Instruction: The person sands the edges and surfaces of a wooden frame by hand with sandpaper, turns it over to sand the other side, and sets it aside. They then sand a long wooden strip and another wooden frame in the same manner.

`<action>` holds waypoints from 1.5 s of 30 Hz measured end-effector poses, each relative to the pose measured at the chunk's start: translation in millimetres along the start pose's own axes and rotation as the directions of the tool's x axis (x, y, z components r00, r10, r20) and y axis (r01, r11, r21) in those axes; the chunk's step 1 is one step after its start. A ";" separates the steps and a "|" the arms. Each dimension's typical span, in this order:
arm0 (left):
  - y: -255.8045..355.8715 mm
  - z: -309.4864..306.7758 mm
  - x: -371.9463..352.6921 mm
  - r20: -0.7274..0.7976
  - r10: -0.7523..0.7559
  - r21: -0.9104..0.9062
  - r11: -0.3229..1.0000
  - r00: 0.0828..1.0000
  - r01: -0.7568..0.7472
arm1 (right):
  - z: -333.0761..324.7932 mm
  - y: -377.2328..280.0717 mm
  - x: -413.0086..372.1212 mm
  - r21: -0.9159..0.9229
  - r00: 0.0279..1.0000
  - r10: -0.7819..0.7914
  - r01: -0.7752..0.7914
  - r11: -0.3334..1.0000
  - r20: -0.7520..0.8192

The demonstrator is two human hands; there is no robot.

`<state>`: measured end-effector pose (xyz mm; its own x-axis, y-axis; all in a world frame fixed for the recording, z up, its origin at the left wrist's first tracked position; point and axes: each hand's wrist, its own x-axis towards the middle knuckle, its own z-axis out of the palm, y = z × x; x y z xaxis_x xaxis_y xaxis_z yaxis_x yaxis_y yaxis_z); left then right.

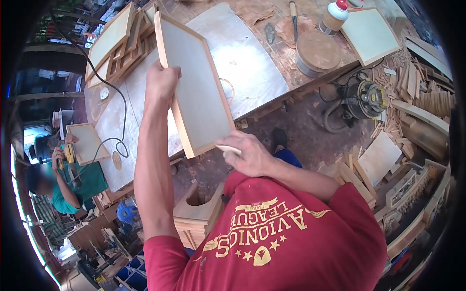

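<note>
Yr left hand (162, 82) clamped on panel (199, 92) side edge, panel tilted over bench (252, 63). Yr right hand (247, 155) closed on pale strip (228, 149) at bottom corner. Looks midway: corner in work, other edges prob. left. Similar panels (114, 41) stacked at far end.

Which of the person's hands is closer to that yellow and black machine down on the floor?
Right. The right hand, at the lower corner of the framed panel, lies left of the machine; the left hand grips the panel's upper edge, farther off.
</note>
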<state>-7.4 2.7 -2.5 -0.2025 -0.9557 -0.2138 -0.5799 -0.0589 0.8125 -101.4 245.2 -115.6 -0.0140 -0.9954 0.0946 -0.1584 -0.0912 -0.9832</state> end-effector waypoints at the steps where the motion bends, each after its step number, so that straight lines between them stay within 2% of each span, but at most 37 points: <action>1: -0.5 1.0 -0.4 0.000 0.004 -0.007 1.000 1.000 -0.004 | 0.8 5.9 -1.3 0.000 1.000 0.017 -0.017 1.000 -0.013; 3: -0.1 0.7 0.4 -0.002 0.019 -0.018 1.000 1.000 -0.019 | 6.7 34.5 -4.0 0.001 0.998 0.045 -0.045 0.999 -0.041; 4: 0.4 0.3 3.5 -0.015 0.030 -0.011 0.999 0.999 -0.030 | 3.4 46.4 -3.2 -0.092 0.990 0.137 -0.138 0.986 -0.015; 7: -3.6 0.3 3.9 -0.029 0.028 0.016 1.000 0.999 -0.027 | -1.6 49.2 1.6 -0.127 0.962 0.273 -0.267 0.955 0.028; 8: -2.0 0.7 2.9 -0.020 0.021 0.017 1.000 1.000 -0.021 | 2.3 40.8 0.6 -0.056 0.982 0.191 -0.190 0.980 0.011; 9: -0.4 2.0 3.3 -0.013 0.018 0.016 1.000 1.000 -0.017 | 1.0 18.2 3.7 0.073 1.000 0.029 -0.028 0.997 0.000; 11: -1.4 3.2 2.7 -0.011 0.018 0.000 1.000 1.000 -0.018 | 1.8 -21.9 7.8 0.037 0.998 -0.061 0.060 0.997 0.002; 14: -1.2 1.9 0.7 -0.023 0.038 -0.001 0.999 0.999 -0.038 | 8.8 -9.5 2.7 0.071 0.993 -0.098 0.102 0.992 -0.060; 17: -4.8 -3.3 1.7 -0.009 0.033 -0.002 0.999 0.999 -0.033 | 10.5 58.7 -23.2 -0.107 0.989 0.134 -0.141 0.984 -0.069; 20: -6.1 1.4 5.2 -0.009 0.054 -0.013 0.998 0.998 -0.054 | 22.0 78.4 -38.4 -0.148 0.983 0.179 -0.184 0.972 -0.043; 22: -6.8 2.7 4.1 0.000 0.021 -0.060 0.998 1.000 -0.021 | 27.9 47.6 -35.9 -0.063 0.991 0.122 -0.126 0.990 -0.059; 26: -3.1 12.3 2.5 -0.016 0.060 -0.176 0.982 0.998 -0.062 | 2.7 20.3 -35.7 -0.092 0.998 -0.002 -0.004 0.996 -0.058; 29: 6.6 23.1 -1.1 -0.018 0.044 -0.179 0.983 0.999 -0.047 | -8.9 0.2 -33.2 -0.055 0.969 -0.157 0.149 0.987 -0.190; 30: 7.4 27.6 0.2 -0.028 0.052 -0.172 0.983 0.998 -0.056 | -13.8 -5.6 -29.4 -0.105 0.956 -0.207 0.188 0.977 -0.210; 33: -10.0 38.4 17.6 -0.106 0.115 -0.168 0.977 0.988 -0.132 | -21.7 -11.2 -23.5 -0.236 0.931 -0.266 0.208 0.949 -0.249; 45: -13.5 35.4 10.9 -0.172 0.145 -0.126 0.978 0.974 -0.168 | -27.8 3.8 -42.8 -0.303 0.945 -0.226 0.149 0.941 -0.236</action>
<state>-29.7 3.3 -34.9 -0.1456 -0.9893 0.0030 -0.4340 0.0666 0.8984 -128.8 288.3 -119.0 -0.2101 -0.9136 0.3482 -0.4501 -0.2258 -0.8640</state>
